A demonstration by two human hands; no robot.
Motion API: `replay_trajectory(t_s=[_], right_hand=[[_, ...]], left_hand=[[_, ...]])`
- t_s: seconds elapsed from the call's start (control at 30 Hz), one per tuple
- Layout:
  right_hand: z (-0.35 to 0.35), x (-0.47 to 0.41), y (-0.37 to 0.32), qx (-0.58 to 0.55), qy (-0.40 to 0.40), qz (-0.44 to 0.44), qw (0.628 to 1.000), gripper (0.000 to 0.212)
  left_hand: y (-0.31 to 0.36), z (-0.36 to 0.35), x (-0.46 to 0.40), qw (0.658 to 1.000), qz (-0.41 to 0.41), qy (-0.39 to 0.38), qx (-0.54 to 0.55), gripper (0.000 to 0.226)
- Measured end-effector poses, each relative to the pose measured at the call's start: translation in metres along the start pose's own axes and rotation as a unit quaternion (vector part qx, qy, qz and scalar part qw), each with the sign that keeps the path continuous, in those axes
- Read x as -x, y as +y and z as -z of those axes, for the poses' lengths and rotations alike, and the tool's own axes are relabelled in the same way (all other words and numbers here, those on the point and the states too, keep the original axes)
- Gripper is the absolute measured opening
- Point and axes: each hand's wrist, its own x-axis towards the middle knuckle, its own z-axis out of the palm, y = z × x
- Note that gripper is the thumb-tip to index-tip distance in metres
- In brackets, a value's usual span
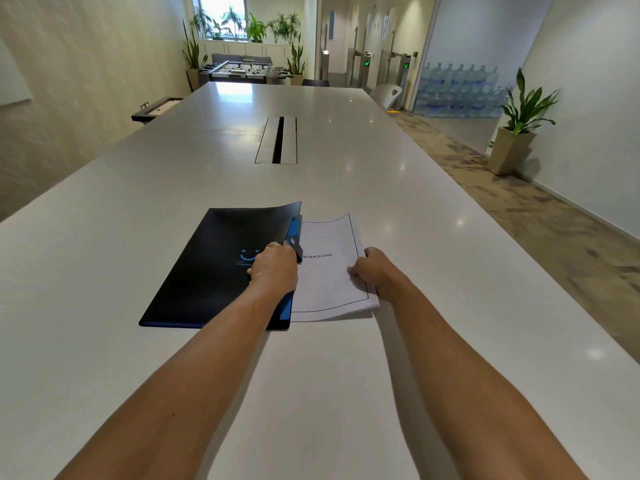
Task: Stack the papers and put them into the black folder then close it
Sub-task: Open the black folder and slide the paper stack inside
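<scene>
A black folder (207, 268) with a blue smiley logo lies on the white table (104, 341). Its front cover is lifted slightly at the right edge, showing blue inside. My left hand (273, 268) grips that lifted right edge of the cover. A stack of white papers (329, 271), the top sheet printed with "BIBLIOGRAPHY", sticks out from under the cover to the right, its left part hidden inside the folder. My right hand (372, 270) holds the stack at its right edge, fingers curled over it.
A cable slot (277, 140) is set into the table's middle, further away. A white chair (386, 93) stands at the far right side. A potted plant (516, 133) and stacked water bottles (457, 91) are on the floor to the right.
</scene>
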Motion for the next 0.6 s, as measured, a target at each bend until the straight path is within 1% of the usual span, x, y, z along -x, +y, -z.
replay_trajectory(t_s=[0.07, 0.17, 0.2, 0.27, 0.33, 0.47, 0.53, 0.6], right_hand=[[0.004, 0.001, -0.002, 0.012, -0.002, 0.022, 1.000, 0.022], [0.010, 0.002, -0.011, 0.027, 0.020, 0.066, 0.997, 0.037], [0.013, 0.002, -0.015, 0.037, 0.028, 0.079, 0.996, 0.035], [0.021, 0.004, -0.023, 0.063, 0.050, 0.101, 0.992, 0.031], [0.032, 0.006, -0.033, 0.076, 0.079, 0.114, 0.987, 0.031], [0.052, 0.015, -0.052, 0.080, 0.141, 0.141, 0.977, 0.029], [0.059, 0.021, -0.062, 0.062, 0.174, 0.157, 0.970, 0.035], [0.064, 0.028, -0.072, 0.036, 0.200, 0.169, 0.964, 0.047]], left_hand=[[-0.009, 0.007, -0.001, 0.999, -0.010, -0.009, 0.052, 0.052], [-0.023, 0.019, 0.001, 0.992, -0.013, -0.027, 0.124, 0.056], [-0.027, 0.023, 0.003, 0.990, -0.014, -0.027, 0.140, 0.058], [-0.031, 0.031, 0.005, 0.988, -0.018, -0.013, 0.155, 0.066], [-0.033, 0.040, 0.006, 0.987, -0.015, 0.012, 0.157, 0.071], [-0.041, 0.057, 0.004, 0.986, 0.006, 0.046, 0.162, 0.071], [-0.046, 0.063, 0.003, 0.984, 0.012, 0.051, 0.170, 0.069], [-0.050, 0.068, 0.003, 0.981, 0.018, 0.054, 0.185, 0.071]])
